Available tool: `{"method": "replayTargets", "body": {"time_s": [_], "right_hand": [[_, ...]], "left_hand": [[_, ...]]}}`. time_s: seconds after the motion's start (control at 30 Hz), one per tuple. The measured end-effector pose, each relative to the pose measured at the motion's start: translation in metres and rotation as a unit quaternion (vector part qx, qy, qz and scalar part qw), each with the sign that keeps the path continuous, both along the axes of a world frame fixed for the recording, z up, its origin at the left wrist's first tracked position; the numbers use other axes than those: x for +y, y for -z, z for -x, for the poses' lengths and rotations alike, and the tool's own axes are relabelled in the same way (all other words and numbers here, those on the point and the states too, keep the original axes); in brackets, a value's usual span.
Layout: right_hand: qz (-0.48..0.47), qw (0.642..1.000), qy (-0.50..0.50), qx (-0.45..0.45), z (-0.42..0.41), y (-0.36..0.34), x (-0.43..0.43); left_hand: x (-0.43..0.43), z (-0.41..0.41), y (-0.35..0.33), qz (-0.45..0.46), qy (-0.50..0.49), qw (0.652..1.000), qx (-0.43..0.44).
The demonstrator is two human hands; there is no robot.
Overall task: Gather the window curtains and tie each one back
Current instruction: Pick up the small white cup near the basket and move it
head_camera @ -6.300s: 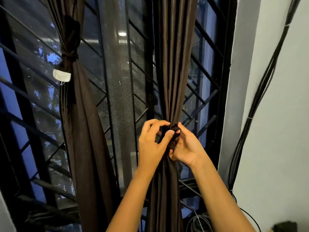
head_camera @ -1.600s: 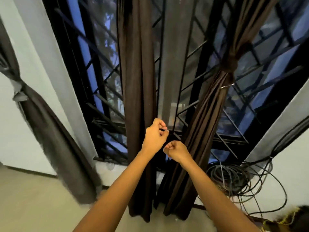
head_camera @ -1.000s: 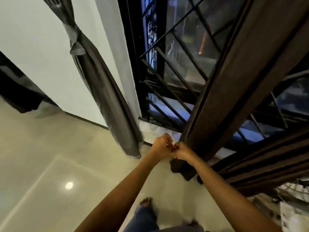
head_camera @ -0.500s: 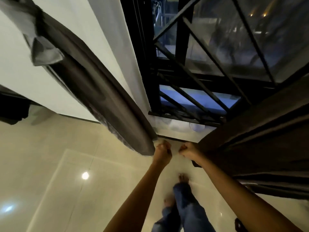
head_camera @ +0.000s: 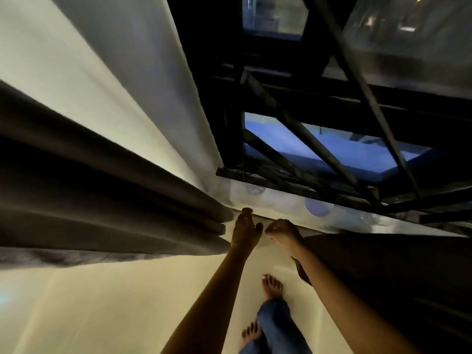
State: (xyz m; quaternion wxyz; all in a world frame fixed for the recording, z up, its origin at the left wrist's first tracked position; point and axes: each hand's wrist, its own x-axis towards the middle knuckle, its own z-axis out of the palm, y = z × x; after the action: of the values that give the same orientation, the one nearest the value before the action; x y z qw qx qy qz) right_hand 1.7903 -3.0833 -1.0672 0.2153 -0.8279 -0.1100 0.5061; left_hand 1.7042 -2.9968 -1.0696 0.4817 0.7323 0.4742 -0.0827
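I am looking steeply down. A grey-brown gathered curtain [head_camera: 102, 200] sweeps across the left, and its hem ends just left of my left hand [head_camera: 245, 232]. The lower end of a dark brown curtain [head_camera: 383, 267] fills the right, behind my right forearm. My right hand [head_camera: 282, 232] is a loose fist near that curtain's edge. Both hands hover close together below the window sill [head_camera: 281, 204], fingers curled, with nothing visible in either. The picture is blurred.
The window's black metal grille [head_camera: 321, 154] and dark frame rise above the sill. A pale wall [head_camera: 115, 80] stands at the left. My bare feet [head_camera: 272, 287] and jeans legs are on the beige tiled floor [head_camera: 115, 302].
My view has tipped down and closer to the sill and floor. Both fists have stayed close together and sunk toward the curtains' lower ends. The tied parts of the curtains have left the view.
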Motion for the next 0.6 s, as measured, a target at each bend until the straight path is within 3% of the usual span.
{"method": "replayTargets", "body": {"time_s": [0.23,0.33,0.6], "right_hand": [[0.010,0.998,-0.054,-0.028,-0.027,0.071,0.017],[0.018,0.999,-0.021,-0.027,-0.034,0.099,0.016],[0.010,0.999,-0.017,-0.025,-0.040,0.131,0.014]], "left_hand": [[0.027,-0.046,0.097,-0.093,0.010,0.995,-0.039],[0.044,-0.065,0.121,-0.063,0.012,0.997,-0.036],[0.051,-0.088,0.158,-0.035,-0.155,0.981,-0.108]]}}
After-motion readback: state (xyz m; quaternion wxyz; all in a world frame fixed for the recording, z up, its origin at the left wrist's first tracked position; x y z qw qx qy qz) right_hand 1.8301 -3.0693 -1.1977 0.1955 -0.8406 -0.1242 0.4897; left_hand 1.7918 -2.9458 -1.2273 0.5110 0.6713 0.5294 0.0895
